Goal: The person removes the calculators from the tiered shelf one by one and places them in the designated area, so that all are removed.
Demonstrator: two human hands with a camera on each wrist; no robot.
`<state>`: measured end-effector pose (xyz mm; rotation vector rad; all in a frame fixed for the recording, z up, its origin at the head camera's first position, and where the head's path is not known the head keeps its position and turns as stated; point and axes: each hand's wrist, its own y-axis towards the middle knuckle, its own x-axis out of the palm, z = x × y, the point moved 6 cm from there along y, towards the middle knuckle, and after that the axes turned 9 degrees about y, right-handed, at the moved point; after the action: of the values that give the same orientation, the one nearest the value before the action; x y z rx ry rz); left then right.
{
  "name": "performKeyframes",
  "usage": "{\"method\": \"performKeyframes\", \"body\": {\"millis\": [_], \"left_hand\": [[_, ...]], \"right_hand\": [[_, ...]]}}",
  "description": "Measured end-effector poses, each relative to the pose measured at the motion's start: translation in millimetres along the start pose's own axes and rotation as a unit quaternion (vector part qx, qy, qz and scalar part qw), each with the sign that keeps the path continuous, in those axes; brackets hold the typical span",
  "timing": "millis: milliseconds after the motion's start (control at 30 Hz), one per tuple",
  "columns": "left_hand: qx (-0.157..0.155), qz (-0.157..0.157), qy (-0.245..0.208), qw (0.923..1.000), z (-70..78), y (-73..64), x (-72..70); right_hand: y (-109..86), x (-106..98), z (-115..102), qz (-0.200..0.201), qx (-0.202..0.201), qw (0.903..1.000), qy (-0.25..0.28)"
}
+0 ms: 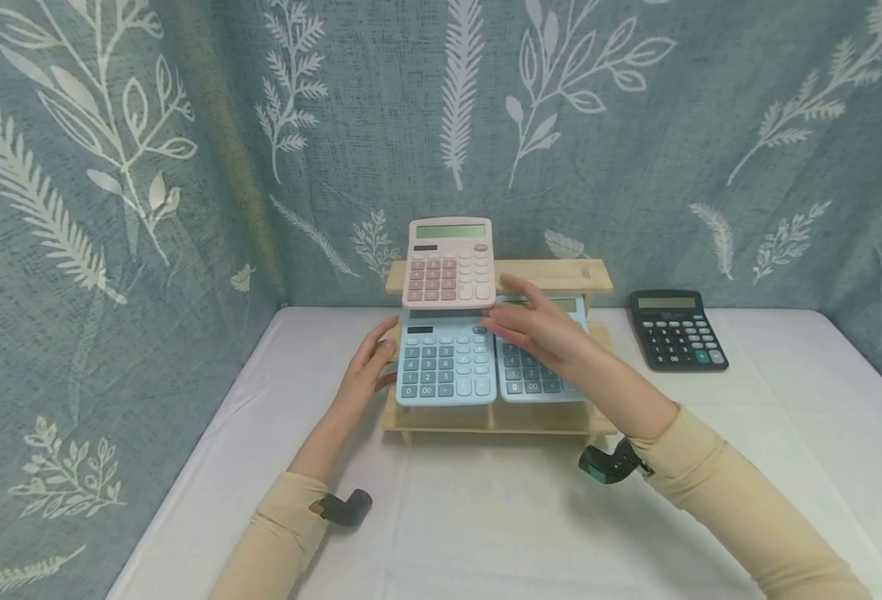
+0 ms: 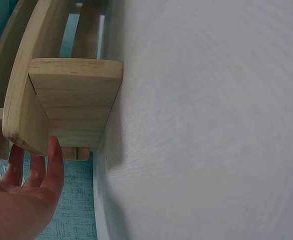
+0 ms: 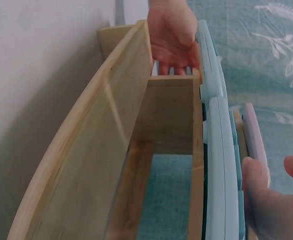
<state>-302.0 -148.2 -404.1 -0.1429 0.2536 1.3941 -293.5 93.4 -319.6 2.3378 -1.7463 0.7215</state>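
The left hand (image 1: pixel 366 367), fingers straight, touches the blue calculator (image 1: pixel 446 365) on its right; the right hand (image 1: pixel 538 325), spread, hovers above it.

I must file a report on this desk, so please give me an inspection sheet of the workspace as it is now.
Surface: white cloth-covered table, flat.
Job's things: two-tier wooden stand; pink calculator on the upper tier; two light blue calculators side by side on the lower tier.
Clutter: black calculator lying on the table right of the stand.
Hands: left hand open, at the left edge of the stand and left blue calculator; right hand open over the right blue calculator.
Cables: nothing seen.
Surroundings: blue-grey curtain with white leaf print behind and at both sides.
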Motion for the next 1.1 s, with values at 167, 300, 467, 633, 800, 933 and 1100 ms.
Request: {"method": "performKeyframes", "body": {"millis": [167,300,467,633,800,933,1100], "left_hand": [[0.001,0.000,-0.001,1.0000,-1.2,-0.2,-0.1],[0.002,-0.001,0.001,1.0000,-1.7,-0.5,0.3],[0.001,0.001,0.003,1.0000,-2.4,-0.4,0.5],[-0.001,0.004,0.002,1.0000,-2.7,-0.2,0.3],[0.003,0.001,0.000,1.0000,-2.4,-0.1,-0.3],[0.005,0.000,0.002,1.0000,-1.1,-0.3,-0.7],[0.002,0.001,0.003,1.0000,-1.0,-0.3,-0.5]], "right_hand": [[4.9,4,0,-0.006,-0.001,1.0000,-0.004],[7.7,6,0,-0.010,-0.002,0.9999,-0.010],[10.5,8,0,-0.011,0.001,0.9999,-0.002],[15.0,8,1,-0.005,0.004,0.9998,0.020],[19.7,9,0,-0.003,0.002,0.9995,0.032],[22.6,9,1,-0.001,-0.002,0.9995,0.030],[23.7,10,0,0.000,-0.013,0.9996,0.025]]}}
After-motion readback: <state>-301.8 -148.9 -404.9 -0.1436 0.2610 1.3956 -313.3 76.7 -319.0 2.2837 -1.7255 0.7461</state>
